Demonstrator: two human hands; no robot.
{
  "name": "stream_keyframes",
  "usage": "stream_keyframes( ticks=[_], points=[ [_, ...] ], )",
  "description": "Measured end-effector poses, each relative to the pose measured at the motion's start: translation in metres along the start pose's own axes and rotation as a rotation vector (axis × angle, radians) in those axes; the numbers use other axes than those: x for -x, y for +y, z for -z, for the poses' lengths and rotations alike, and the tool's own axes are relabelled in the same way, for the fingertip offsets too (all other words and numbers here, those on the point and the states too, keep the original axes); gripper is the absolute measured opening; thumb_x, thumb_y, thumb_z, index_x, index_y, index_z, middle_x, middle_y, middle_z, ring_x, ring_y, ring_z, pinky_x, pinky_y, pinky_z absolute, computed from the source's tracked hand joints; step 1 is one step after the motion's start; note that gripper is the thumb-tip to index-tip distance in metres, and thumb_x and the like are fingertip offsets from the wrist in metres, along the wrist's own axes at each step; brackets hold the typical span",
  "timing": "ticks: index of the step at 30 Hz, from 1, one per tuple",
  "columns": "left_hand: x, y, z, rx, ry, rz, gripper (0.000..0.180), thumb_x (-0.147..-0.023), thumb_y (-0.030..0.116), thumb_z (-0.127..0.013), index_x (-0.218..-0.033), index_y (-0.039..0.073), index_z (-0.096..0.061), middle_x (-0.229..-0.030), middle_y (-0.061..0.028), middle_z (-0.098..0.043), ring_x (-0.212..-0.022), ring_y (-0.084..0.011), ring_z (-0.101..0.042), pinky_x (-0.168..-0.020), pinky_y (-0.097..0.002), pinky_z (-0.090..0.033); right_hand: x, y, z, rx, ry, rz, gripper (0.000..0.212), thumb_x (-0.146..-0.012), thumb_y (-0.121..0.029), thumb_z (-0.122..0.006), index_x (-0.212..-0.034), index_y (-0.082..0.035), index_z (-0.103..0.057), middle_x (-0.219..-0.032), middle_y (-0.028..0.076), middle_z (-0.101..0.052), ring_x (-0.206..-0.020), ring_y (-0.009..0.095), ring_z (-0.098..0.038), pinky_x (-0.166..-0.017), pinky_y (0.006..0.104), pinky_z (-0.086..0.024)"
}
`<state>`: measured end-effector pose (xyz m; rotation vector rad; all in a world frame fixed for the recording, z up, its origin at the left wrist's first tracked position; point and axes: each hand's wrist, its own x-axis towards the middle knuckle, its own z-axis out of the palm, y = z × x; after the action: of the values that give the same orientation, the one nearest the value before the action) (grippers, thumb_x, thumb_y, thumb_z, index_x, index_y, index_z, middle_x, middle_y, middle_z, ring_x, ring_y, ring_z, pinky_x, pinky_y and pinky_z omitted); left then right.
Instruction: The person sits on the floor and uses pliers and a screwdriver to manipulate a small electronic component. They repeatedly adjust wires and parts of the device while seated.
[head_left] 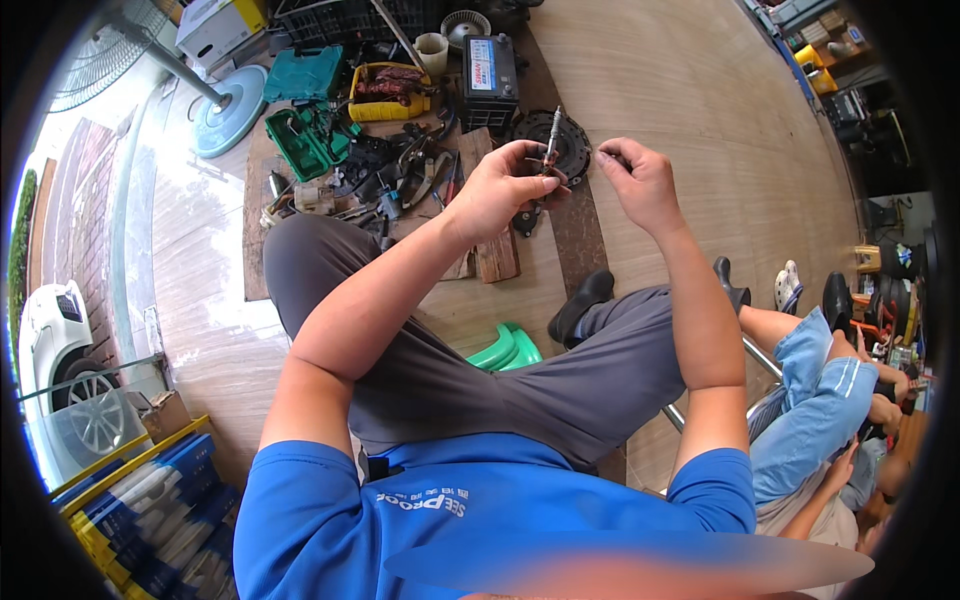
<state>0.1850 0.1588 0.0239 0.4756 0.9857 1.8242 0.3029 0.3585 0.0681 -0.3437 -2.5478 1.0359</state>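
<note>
My left hand is closed around a slim, stepped metal shaft. Its silvery end points up and away from me, while its lower part, dark and reddish, is partly covered by my fingers. To the right of it, my right hand is raised with thumb and fingers pinched together. Whatever lies in that pinch, if anything, is too small to make out. The two hands are apart. Beyond them a dark round ribbed metal disc lies on the floor, partly hidden by my left hand and the shaft.
A car battery stands beyond my left hand. Left of it are a yellow container of reddish parts, a green open case and scattered tools. A blue-based fan stands far left. Another person's legs are at right.
</note>
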Motion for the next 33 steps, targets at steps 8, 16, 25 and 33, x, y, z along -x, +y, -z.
stream_keyframes(
  ticks=[8, 16, 25, 33],
  points=[
    [-0.018, -0.005, 0.033, -0.044, 0.133, -0.125, 0.025, -0.094, 0.000, -0.064, -0.118, 0.000, -0.057, -0.108, -0.0134, -0.070, -0.096, -0.0243, -0.071, -0.083, -0.0379, -0.060, 0.007, 0.010, 0.007, -0.021, 0.050, -0.034, 0.016, -0.094, -0.015, -0.070, -0.100, 0.000, -0.072, -0.075, 0.004, -0.068, -0.070, 0.006, -0.058, -0.066, 0.0257, -0.050],
    [-0.052, -0.062, 0.143, -0.549, 0.600, -0.070, 0.027, -0.090, 0.008, -0.072, -0.115, 0.000, -0.063, -0.097, -0.0097, -0.071, -0.081, -0.0171, -0.069, -0.068, -0.0304, -0.056, 0.008, 0.006, 0.010, -0.010, 0.078, 0.074, 0.015, -0.094, -0.015, -0.069, -0.102, -0.003, -0.072, -0.079, 0.006, -0.071, -0.070, 0.010, -0.062, -0.067, 0.0273, -0.051],
    [-0.017, -0.248, 0.297, -1.226, 0.789, 0.686, 0.015, -0.082, 0.014, -0.073, -0.081, -0.001, -0.072, -0.083, -0.0147, -0.073, -0.072, -0.0257, -0.072, -0.059, -0.0395, -0.056, 0.009, 0.004, 0.013, 0.042, 0.033, 0.118, 0.014, -0.096, -0.014, -0.069, -0.104, -0.001, -0.070, -0.079, -0.002, -0.064, -0.074, 0.005, -0.056, -0.067, 0.0222, -0.047],
    [-0.003, -0.259, 0.293, -1.150, 0.837, 0.815, 0.022, -0.080, 0.023, -0.081, -0.086, 0.002, -0.075, -0.078, -0.0120, -0.073, -0.064, -0.0224, -0.069, -0.056, -0.0346, -0.055, 0.000, 0.008, 0.007, 0.049, -0.080, 0.111, 0.014, -0.094, -0.010, -0.069, -0.105, -0.001, -0.069, -0.080, 0.006, -0.068, -0.073, 0.011, -0.061, -0.068, 0.0265, -0.050]
  ],
)
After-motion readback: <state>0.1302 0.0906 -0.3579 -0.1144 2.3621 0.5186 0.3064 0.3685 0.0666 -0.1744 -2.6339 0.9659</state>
